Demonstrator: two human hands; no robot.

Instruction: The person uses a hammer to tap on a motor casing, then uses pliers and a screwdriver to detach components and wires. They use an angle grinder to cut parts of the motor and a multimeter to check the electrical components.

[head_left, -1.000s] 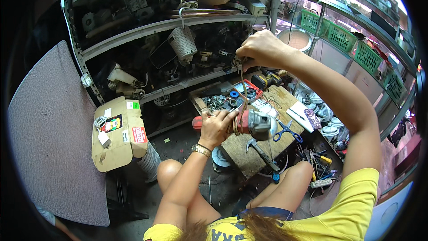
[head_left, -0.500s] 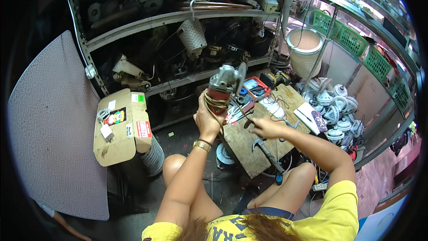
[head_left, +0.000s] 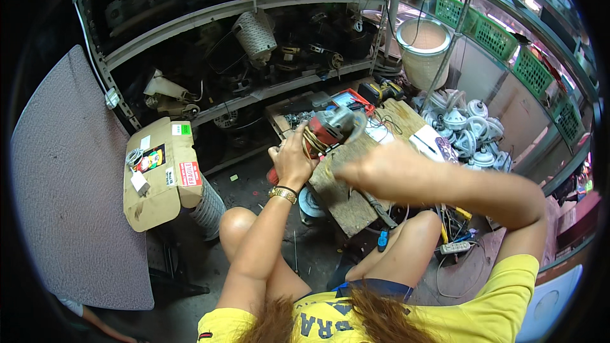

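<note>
My left hand (head_left: 296,160), with a gold watch on the wrist, is closed around the body of a red and grey angle grinder (head_left: 327,128). The grinder's disc end points right, over the wooden board. A tan power cord (head_left: 311,143) is wound around its body beside my fingers. My right hand (head_left: 378,168) is a closed fist, smeared by motion, just right of the grinder and above the board. A blurred strand of the cord seems to run into its fingers. Below the right hand, a hammer (head_left: 379,211) lies partly hidden on the board.
The wooden board (head_left: 349,213) stands before my knees. Behind it are a yellow-black drill (head_left: 381,91) and a red tray (head_left: 349,97). White fan-motor parts (head_left: 464,127) pile at right. An opened cardboard box (head_left: 159,184) stands left; metal shelves (head_left: 241,9) rise behind.
My left hand has lowered the grinder toward the board and tilted it rightward. My right hand has swung up and closed, its elbow raised outward. The view has shifted slightly.
</note>
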